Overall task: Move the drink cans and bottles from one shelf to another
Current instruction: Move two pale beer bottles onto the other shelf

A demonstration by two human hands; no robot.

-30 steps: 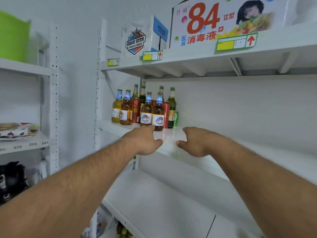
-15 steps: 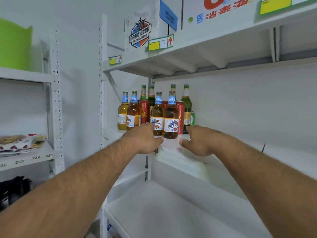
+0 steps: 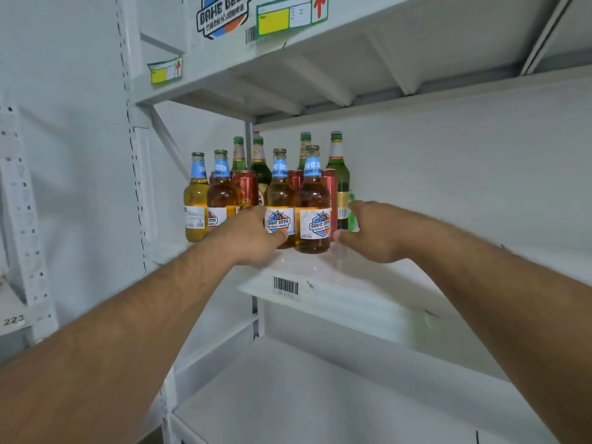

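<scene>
Amber beer bottles with blue neck labels stand at the left end of the middle shelf (image 3: 323, 277); the front pair are a left one (image 3: 279, 200) and a right one (image 3: 313, 203). Behind them are red cans (image 3: 245, 187), tall green bottles (image 3: 338, 168) and a partly hidden green can (image 3: 352, 216). My left hand (image 3: 253, 240) is at the left front bottle, thumb across its base and fingers hidden behind it. My right hand (image 3: 368, 232) is spread open just right of the right front bottle, thumb near its base and fingers in front of the green can.
An upper shelf (image 3: 320, 59) with yellow price tags and a Bahe Beer box (image 3: 224, 14) hangs close above the bottle tops. A white lower shelf (image 3: 320, 395) lies below. The white rack upright (image 3: 134, 155) stands left, and another rack (image 3: 25, 219) is at far left.
Both hands have moved forward and up from the shelf's front edge to the front bottles. The view has moved closer to the shelf.
</scene>
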